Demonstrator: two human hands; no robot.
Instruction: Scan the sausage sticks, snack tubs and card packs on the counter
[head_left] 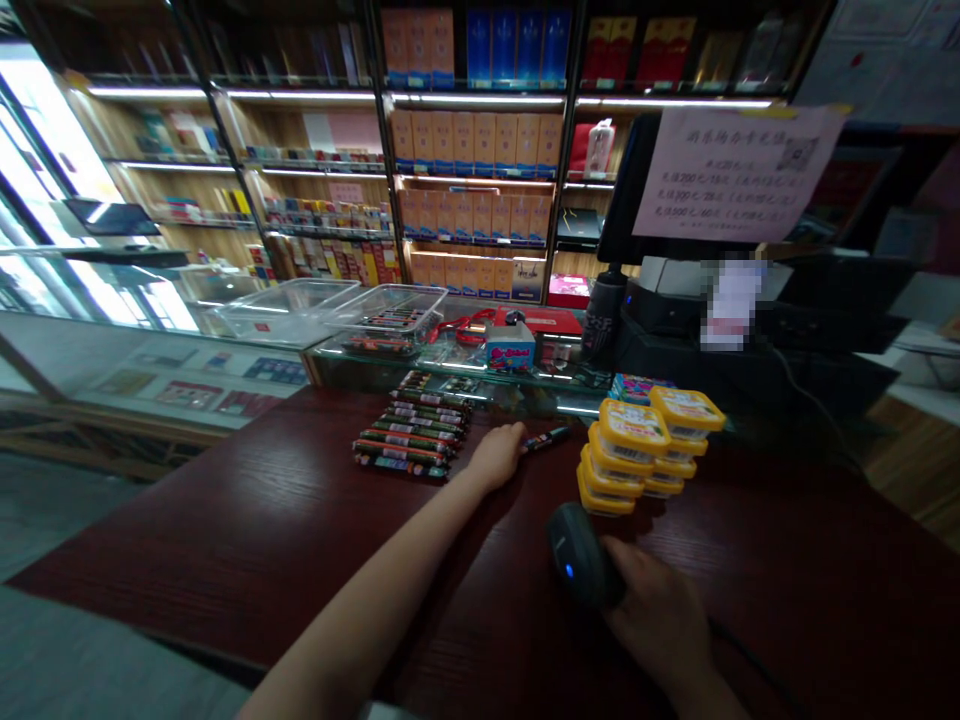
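My right hand point(660, 610) is wrapped round the handle of a black barcode scanner point(576, 555) with a lit blue light. The scanner is above the dark red desk, its head tilted toward the upper left. My left hand point(498, 456) reaches across the desk with its fingers closed on the near end of a slim dark wrapped stick point(547, 439). Left of that hand, several similar wrapped sticks point(412, 438) lie side by side in a column. Several yellow-lidded plastic tubs point(631, 428) are stacked to the right, beyond the scanner.
A glass counter point(450, 368) borders the desk's far side, bearing clear plastic bins point(289, 305), a small blue-and-pink box point(510, 350) and red straps. A monitor with a paper sign point(735, 170) stands at right. Shelves of boxes point(476, 145) line the back.
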